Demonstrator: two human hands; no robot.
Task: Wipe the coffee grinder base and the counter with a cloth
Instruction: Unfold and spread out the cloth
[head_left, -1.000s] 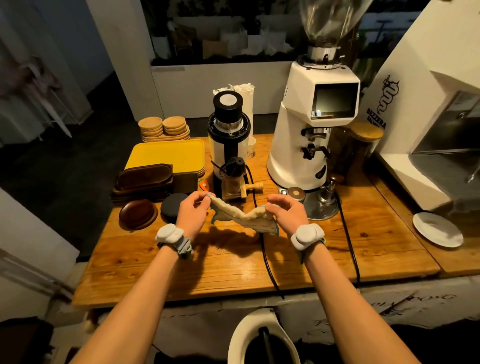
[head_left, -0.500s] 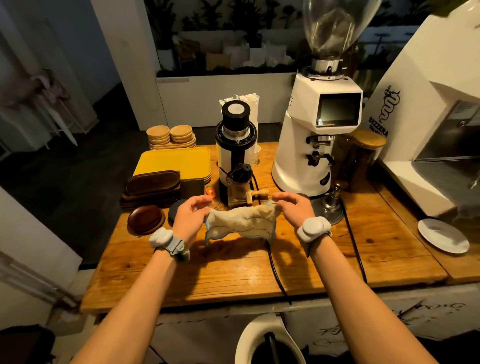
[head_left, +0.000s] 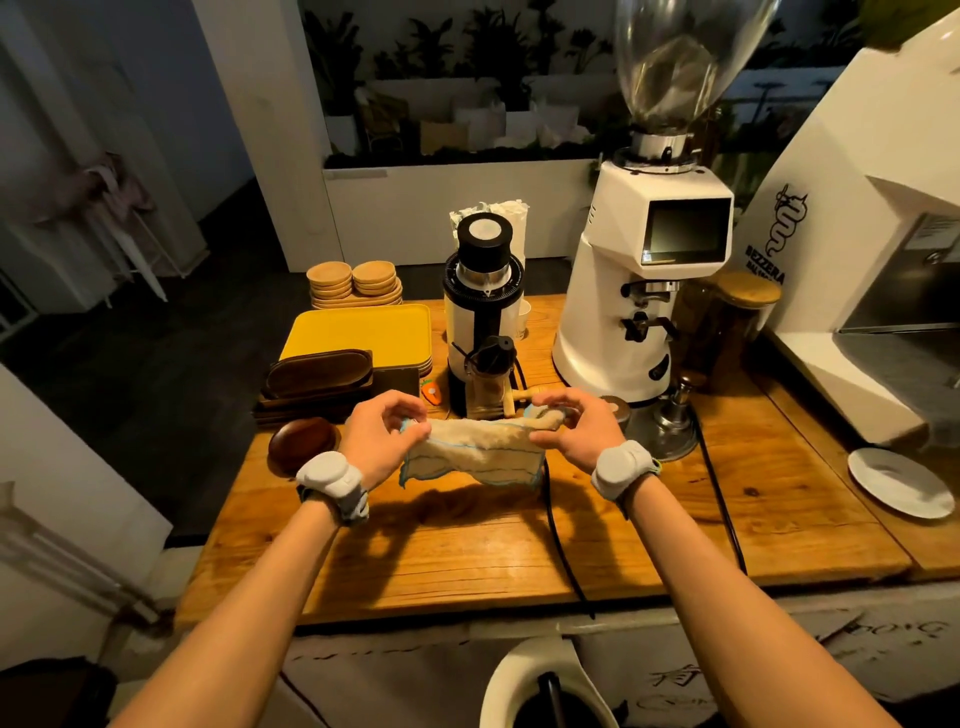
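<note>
Two hands hold a cloth (head_left: 475, 454) stretched above the counter (head_left: 467, 551). Left hand (head_left: 382, 439) and right hand (head_left: 574, 431) each pinch an upper corner, fingers curled, forearms extended from the counter's near edge toward the small grinder (head_left: 483, 317).

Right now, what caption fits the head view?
Left hand and right hand pinch a cloth above the counter, near the large white grinder.

Bare forearms, no sleeves; chunky white wristband (head_left: 332, 480) on each wrist.
</note>
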